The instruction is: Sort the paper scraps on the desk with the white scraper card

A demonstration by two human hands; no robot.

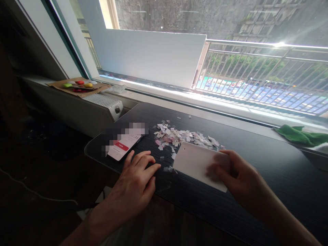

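My right hand (239,172) grips the right end of a thin, translucent white rectangular sheet (193,159) with a small hole near its upper left corner. The dark shapes of my fingers show through it. Its upper edge overlaps the front of a pile of small torn paper scraps (179,136), hiding part of them. My left hand (139,174) is at the table's near edge, palm down, fingers apart and holding nothing. A few loose scraps (167,168) lie just right of its fingertips. Beyond it lies a phone (125,143) with a lit screen, partly blurred out.
The dark table (271,167) stands against a bright window sill. A green cloth (301,135) is on the sill at the right. Left of the table is a white heater (107,104), beside brown paper (57,84) bearing several colourful items. A white cable (43,194) runs below.
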